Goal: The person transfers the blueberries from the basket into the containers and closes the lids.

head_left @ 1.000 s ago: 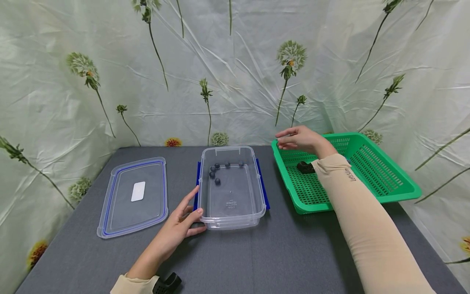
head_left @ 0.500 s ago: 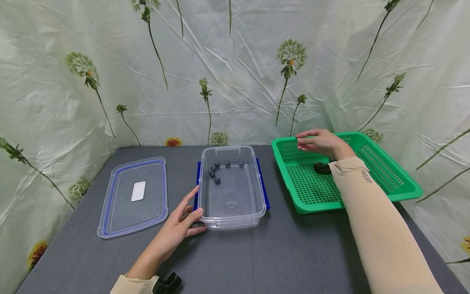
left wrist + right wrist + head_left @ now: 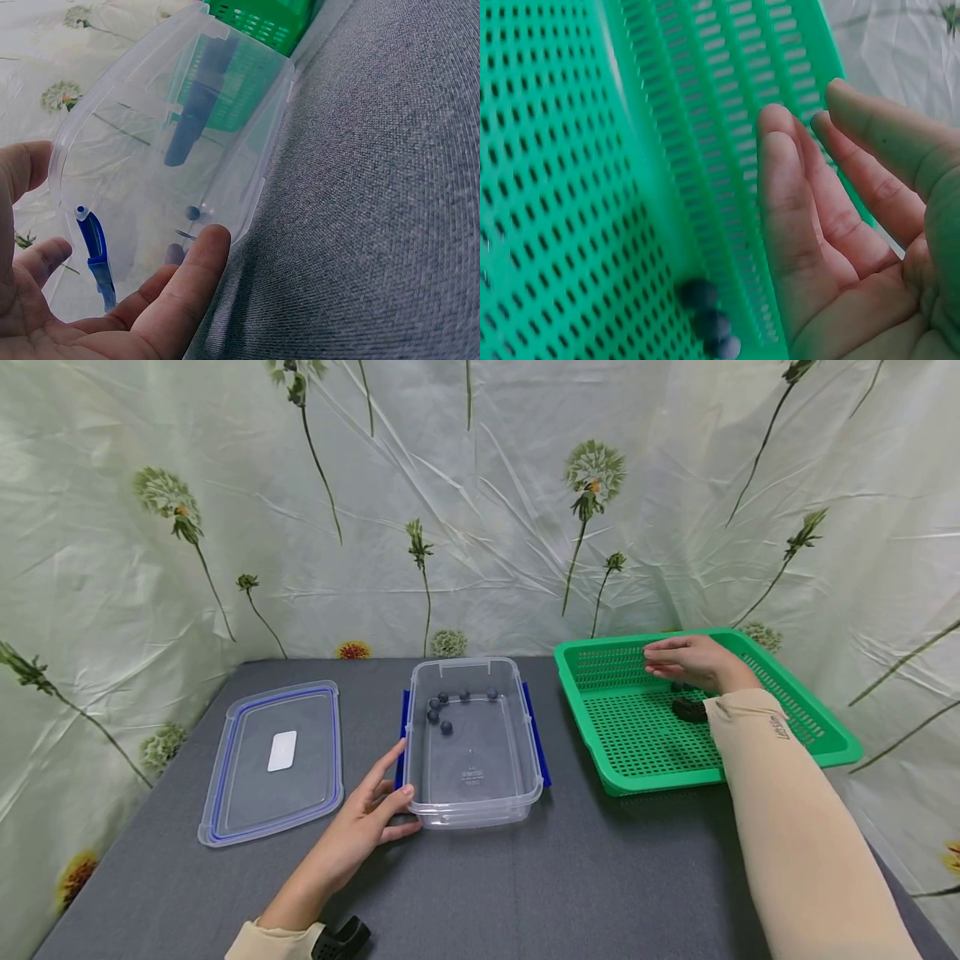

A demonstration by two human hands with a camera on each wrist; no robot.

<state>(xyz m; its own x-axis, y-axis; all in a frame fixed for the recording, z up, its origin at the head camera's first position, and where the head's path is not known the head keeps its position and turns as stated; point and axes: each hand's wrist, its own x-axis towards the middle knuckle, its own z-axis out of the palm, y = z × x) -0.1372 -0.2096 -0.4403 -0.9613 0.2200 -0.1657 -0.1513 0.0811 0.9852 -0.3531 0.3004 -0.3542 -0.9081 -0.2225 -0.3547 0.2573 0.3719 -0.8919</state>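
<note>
Your right hand [image 3: 693, 662] hovers inside the green basket [image 3: 637, 739], fingers straight and slightly apart, holding nothing; small, dark, round blueberries [image 3: 709, 319] lie on the mesh floor just below your fingertips. Your left hand [image 3: 367, 822] rests open-fingered against the clear container [image 3: 472, 777].

Your left hand [image 3: 360, 827] is lying palm-up at lower centre of the head view, fingers relaxed and straight, thumb extended. Your right hand [image 3: 690, 662] is reaching toward the upper right, fingers loosely extended, gripping nothing, forearm sleeved.
</note>
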